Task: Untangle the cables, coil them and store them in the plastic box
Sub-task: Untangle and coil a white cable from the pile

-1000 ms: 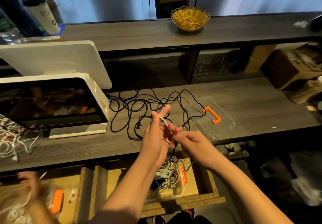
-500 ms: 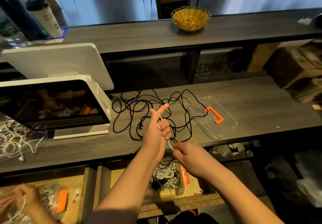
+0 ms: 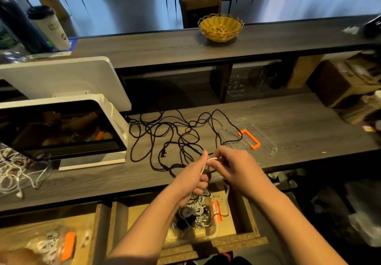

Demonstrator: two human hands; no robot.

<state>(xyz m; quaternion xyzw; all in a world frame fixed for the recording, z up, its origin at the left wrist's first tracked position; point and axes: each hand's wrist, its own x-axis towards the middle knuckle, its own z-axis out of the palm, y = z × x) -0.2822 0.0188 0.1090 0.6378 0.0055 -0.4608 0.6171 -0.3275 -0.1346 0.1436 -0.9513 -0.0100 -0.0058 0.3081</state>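
Hands are held together above the counter edge: one white cable (image 3: 206,164) is gripped by the curled fingers of the left hand (image 3: 194,179) and pinched by the right hand (image 3: 237,166). One black cable tangle (image 3: 175,139) is spread on the counter (image 3: 299,128), beside one clear lid (image 3: 250,138). One plastic box (image 3: 195,217) with coiled cables is seen in the drawer below.

Cables (image 3: 175,139) on counter (image 3: 299,124), left of lid (image 3: 250,138)

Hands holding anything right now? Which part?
Both hold the white cable: the left hand grips its coiled loops, and the right hand pinches the strand at the top of the coil.
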